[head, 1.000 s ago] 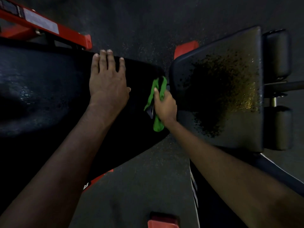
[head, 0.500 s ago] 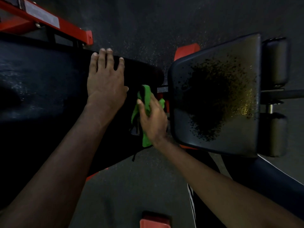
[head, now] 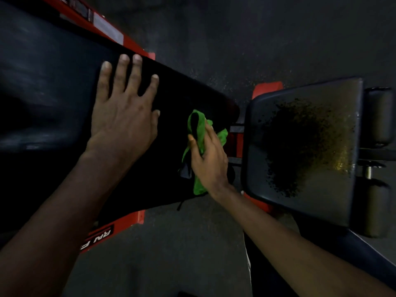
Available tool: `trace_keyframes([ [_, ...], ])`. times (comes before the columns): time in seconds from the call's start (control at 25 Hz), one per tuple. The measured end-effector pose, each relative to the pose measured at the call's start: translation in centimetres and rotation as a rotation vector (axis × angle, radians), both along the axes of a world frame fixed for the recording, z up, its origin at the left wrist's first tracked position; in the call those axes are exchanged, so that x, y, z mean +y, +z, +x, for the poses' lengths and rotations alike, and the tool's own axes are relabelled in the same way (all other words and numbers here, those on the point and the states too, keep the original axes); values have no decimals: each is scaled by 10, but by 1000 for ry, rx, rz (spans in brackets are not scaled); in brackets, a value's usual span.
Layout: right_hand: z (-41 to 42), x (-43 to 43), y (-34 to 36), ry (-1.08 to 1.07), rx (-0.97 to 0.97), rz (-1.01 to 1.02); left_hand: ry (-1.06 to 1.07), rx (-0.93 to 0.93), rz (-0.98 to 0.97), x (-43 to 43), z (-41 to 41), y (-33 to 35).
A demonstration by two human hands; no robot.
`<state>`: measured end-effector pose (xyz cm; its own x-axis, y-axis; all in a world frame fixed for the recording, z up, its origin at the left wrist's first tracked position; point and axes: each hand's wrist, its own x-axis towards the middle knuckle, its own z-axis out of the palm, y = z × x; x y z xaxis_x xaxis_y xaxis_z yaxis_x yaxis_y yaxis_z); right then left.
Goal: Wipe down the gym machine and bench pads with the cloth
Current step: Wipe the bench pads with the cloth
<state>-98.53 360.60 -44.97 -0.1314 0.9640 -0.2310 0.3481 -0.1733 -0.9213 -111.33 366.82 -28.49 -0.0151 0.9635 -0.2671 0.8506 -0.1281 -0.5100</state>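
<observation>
A long black bench back pad runs from the left edge toward the centre. My left hand lies flat on it with fingers spread. At the pad's narrow right end my right hand grips a crumpled green cloth and presses it on the pad. To the right sits the dark seat pad, its surface worn and flaking in a brown-gold patch. Part of the cloth is hidden under my right hand.
A red steel frame runs behind the back pad, and another red bar with lettering shows below it. Two black roller pads stand at the right edge beyond the seat. Dark speckled floor lies around the bench.
My right hand slid the cloth from the gap beside the seat pad left onto the back pad's end. The left hand stayed flat on the pad while the view shifted.
</observation>
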Motion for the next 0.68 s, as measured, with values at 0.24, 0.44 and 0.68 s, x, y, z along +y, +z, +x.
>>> trace_keyframes([
  [0.24, -23, 24, 48, 206, 41, 339, 66, -1, 100, -12, -11, 38],
  [0.44, -41, 55, 85, 111, 41, 163, 125, 5, 185, -36, -30, 83],
  [0.68, -50, 52, 121, 408, 37, 549, 101, 6, 227, -59, -44, 98],
])
